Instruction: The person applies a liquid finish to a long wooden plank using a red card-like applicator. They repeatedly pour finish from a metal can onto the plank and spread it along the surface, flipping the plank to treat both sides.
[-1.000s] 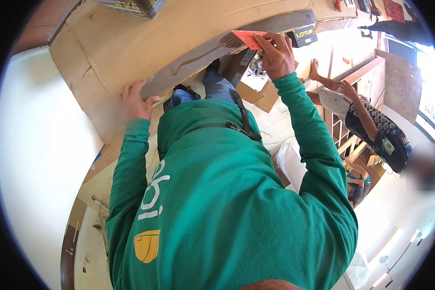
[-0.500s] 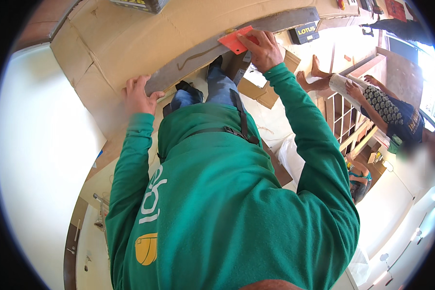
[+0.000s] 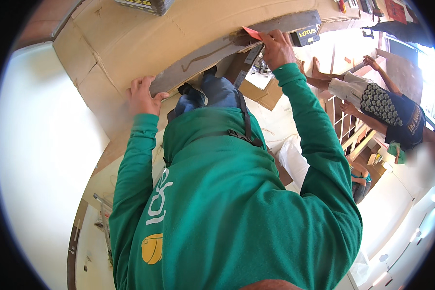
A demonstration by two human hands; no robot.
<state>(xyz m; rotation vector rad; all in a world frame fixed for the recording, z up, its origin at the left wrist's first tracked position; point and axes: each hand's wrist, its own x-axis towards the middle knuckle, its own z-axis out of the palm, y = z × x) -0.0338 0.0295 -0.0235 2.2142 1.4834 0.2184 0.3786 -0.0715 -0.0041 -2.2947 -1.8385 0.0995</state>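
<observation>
A long grey board point(image 3: 179, 69) lies along the near edge of a cardboard-covered surface, with a wavy brown streak of paste on it. My left hand point(image 3: 145, 96) grips the board's left end, fingers over the top and thumb at the near edge. Toward the other end, my right hand point(image 3: 278, 50) pinches a red flat spreader point(image 3: 252, 33). The spreader is tilted, its tip against or just above the board beside a darker brown patch; I cannot tell if it touches.
The cardboard point(image 3: 125, 43) stretches beyond the board. A dark case point(image 3: 306, 35) sits by the board's right end. An open carton point(image 3: 261, 89) stands below, near my legs. At right, another person point(image 3: 386, 106) is close to a wooden frame point(image 3: 340, 116).
My right hand has shifted slightly right and turned the spreader, which now shows narrower. My left hand stays at the board's end. The person at right has moved their arms apart.
</observation>
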